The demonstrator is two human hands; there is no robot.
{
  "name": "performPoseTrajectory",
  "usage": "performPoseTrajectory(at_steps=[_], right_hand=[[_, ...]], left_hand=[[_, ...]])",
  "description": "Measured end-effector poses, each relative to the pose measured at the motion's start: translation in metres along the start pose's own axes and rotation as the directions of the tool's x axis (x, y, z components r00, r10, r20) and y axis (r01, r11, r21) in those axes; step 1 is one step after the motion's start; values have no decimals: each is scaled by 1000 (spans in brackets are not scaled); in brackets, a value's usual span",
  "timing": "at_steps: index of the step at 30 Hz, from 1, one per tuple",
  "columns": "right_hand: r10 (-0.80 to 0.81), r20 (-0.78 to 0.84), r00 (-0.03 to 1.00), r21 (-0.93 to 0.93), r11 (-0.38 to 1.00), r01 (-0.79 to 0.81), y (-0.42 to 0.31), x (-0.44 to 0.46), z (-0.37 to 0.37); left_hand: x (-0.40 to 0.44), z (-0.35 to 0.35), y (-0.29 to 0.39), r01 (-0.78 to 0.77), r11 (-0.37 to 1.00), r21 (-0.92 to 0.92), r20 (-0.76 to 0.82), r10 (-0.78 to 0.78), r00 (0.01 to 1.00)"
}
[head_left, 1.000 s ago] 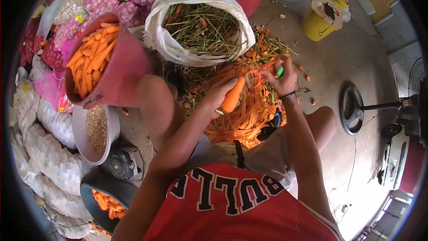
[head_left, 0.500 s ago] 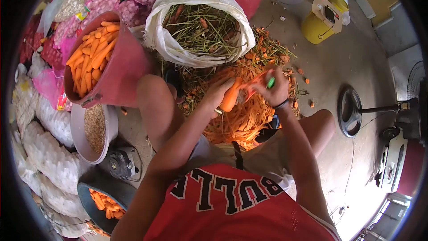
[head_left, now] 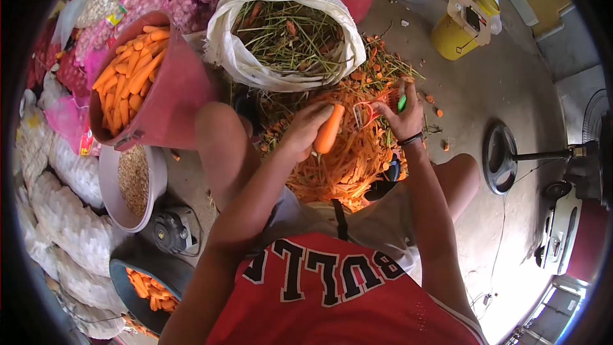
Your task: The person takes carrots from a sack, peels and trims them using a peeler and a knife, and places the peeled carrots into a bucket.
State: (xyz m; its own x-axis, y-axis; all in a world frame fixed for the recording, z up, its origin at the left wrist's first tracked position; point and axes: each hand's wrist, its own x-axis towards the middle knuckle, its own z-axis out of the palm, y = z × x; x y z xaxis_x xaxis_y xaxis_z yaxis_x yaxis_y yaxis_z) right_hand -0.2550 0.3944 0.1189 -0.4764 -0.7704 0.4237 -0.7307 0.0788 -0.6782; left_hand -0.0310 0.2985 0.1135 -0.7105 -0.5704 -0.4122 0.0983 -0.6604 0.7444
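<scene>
My left hand (head_left: 308,131) is closed around a bright orange carrot (head_left: 329,129), which tilts with its lower end pointing down. A little to the right, my right hand (head_left: 405,119) grips a peeler (head_left: 365,115) with an orange-red frame and a bit of green (head_left: 401,103) showing at the fingers. The peeler's head is apart from the carrot. Below both hands lies a heap of orange carrot peelings (head_left: 332,176). Part of the peeler's handle is hidden by my fingers.
A white sack (head_left: 220,38) of green stalks stands ahead. Left are a red bucket (head_left: 185,89) of carrots, a basin (head_left: 158,179) of small tan pieces and a dark tub (head_left: 121,275) with carrots. A yellow bucket (head_left: 447,41) and a fan stand (head_left: 500,158) are on the right.
The peeler has moved right, away from the carrot, with my right hand. My left hand still holds the carrot, now more plainly in sight.
</scene>
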Motion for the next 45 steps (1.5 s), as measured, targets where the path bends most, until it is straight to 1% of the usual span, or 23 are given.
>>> performPoseTrajectory(at_steps=[2,3,6,7,9,12,15,18,20,23,25,27,29,30,32,33,36,37,40,41,44,45], right_hand=[[36,72,997,19,999,-37,-1,-7,5],[1,105,994,15,1000,-3,-5,-8,5],[-66,218,974,93,995,46,-24,-19,10],[-168,204,964,65,985,157,-34,-21,10],[-178,230,957,57,984,170,-40,-25,11],[-187,234,954,71,982,175,-40,-25,13],[-197,235,952,67,980,186,-40,-24,13],[-231,234,944,55,973,224,-41,-26,13],[-259,224,940,54,966,254,-41,-27,15],[-244,216,945,35,970,242,-32,-19,8],[-91,150,984,-23,995,96,-18,-7,1],[35,78,996,-103,994,-27,0,3,-6],[125,0,992,-198,973,-123,17,8,-5],[77,23,997,-106,992,-74,13,7,-5],[-33,71,997,82,996,27,-9,-6,2],[-110,144,983,83,992,99,-26,-13,5],[-382,196,903,33,923,383,-44,-24,15],[-358,218,908,14,931,364,-42,-19,11],[-179,153,972,-37,982,186,-19,-6,9],[-130,87,988,-38,990,134,-8,1,6],[-22,-25,999,-137,990,18,13,7,2],[84,26,996,23,996,-85,2,4,4]], left_hand=[[3,-6,0,-7,999,49,-43,9,999],[2,-5,1,-5,1000,29,-70,7,998],[3,-1,-1,22,1000,13,-130,-20,991],[2,1,-3,43,999,-30,-105,-46,993],[2,3,-5,87,990,-115,-57,-94,994],[-1,1,-10,144,978,-149,37,-140,989],[-1,4,-9,147,979,-144,69,-138,988],[-1,11,-5,73,981,-179,41,-67,997],[-3,13,-5,75,987,-143,25,-72,997],[-8,15,-5,78,996,-43,-3,-78,997],[-11,17,-4,90,993,71,-14,-89,996],[-12,16,-1,105,971,214,-21,-103,994],[-15,21,1,116,987,110,-42,-112,993],[-16,22,1,118,992,54,-52,-116,992],[-4,11,-3,138,990,13,13,-139,990],[-1,5,-5,150,989,-8,41,-149,988],[-11,18,-5,31,1000,-4,-61,-32,998],[-12,17,-7,26,1000,-11,-63,-27,998],[-11,14,-1,100,993,56,-30,-98,995],[-14,14,5,141,969,205,-34,-137,990],[-16,21,2,98,993,67,-110,-90,990],[-11,14,1,104,994,43,-53,-102,993]])
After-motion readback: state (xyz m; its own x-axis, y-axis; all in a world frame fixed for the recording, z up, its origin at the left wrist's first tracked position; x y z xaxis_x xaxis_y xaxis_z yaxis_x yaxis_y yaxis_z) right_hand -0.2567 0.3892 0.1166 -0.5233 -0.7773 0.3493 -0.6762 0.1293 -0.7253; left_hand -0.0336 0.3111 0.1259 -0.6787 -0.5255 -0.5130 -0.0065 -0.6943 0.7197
